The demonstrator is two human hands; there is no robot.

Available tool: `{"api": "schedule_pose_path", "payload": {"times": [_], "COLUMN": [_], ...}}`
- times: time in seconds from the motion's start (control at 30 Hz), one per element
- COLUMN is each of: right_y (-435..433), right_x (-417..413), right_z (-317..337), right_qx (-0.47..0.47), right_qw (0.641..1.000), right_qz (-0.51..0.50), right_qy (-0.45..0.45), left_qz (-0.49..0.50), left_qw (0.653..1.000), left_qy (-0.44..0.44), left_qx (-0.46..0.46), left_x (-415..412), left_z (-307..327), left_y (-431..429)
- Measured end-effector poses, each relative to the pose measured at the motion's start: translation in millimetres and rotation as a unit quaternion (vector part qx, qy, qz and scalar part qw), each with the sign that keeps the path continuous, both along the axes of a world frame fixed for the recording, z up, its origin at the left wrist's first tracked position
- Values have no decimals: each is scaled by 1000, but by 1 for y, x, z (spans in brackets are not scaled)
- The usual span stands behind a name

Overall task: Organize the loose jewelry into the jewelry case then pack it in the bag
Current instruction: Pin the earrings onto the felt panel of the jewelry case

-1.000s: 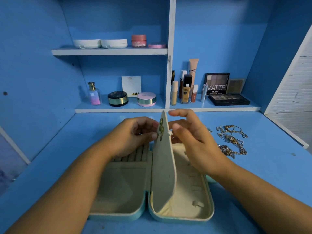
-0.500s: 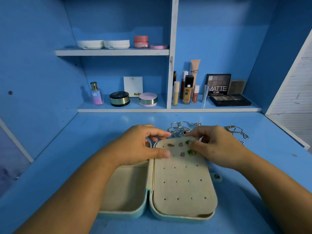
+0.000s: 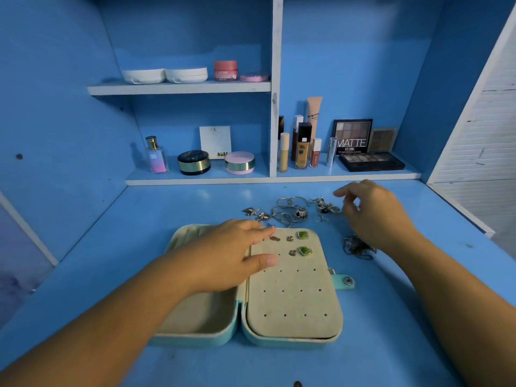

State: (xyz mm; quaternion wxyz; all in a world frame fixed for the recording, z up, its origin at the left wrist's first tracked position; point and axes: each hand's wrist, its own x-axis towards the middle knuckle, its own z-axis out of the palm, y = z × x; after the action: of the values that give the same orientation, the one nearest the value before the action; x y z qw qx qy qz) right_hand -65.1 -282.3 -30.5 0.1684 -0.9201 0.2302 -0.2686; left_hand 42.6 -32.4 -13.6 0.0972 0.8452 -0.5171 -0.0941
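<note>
step in hand looks like the sorting part, nowhere near packing yet, and i can't see any bag at all. the jewelry case (image 3: 279, 342) lies open flat on the bench (image 3: 391, 344), with its holed earring panel (image 3: 293, 297) folded down over the right half. a few studs already sit along the far end of that panel, including two green earrings (image 3: 303, 235).

the left hand (image 3: 223, 255) rests on the case at the hinge, fingers straight, thumb on the panel. no real grip there, it's just steadying. the right hand (image 3: 374, 213) hovers beyond the case's far right corner, fingers loosely curled, and its grip holds nothing that i can make out.

the loose jewelry (image 3: 290, 210) is scattered just behind the case, and a tangle of chains (image 3: 357, 247) lies beside its right edge.

my guess for the next move: a fine pinch on one small piece from the scatter, then bringing it to a free hole or to the left half. the rings look tangled together, so picking out just one could be fiddly.
</note>
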Motion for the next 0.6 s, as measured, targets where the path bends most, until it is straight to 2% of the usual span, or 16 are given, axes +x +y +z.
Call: {"api": "schedule_pose_path", "payload": {"times": [0.1, 0.2, 0.6], "right_y": [-16, -23, -23], "right_x": [-1, -1, 13], "right_z": [0, 0, -6], "right_qx": [-11, -15, -25], "right_qw": [998, 997, 996], "right_qz": [-58, -74, -22], "right_qy": [10, 34, 78], "left_qz": [0, 20, 18], "left_qw": [998, 995, 994], "left_qy": [-22, -44, -13], "left_qx": [-54, -85, -106], "left_x": [0, 4, 10], "left_z": [-5, -6, -8], "left_y": [7, 9, 8]}}
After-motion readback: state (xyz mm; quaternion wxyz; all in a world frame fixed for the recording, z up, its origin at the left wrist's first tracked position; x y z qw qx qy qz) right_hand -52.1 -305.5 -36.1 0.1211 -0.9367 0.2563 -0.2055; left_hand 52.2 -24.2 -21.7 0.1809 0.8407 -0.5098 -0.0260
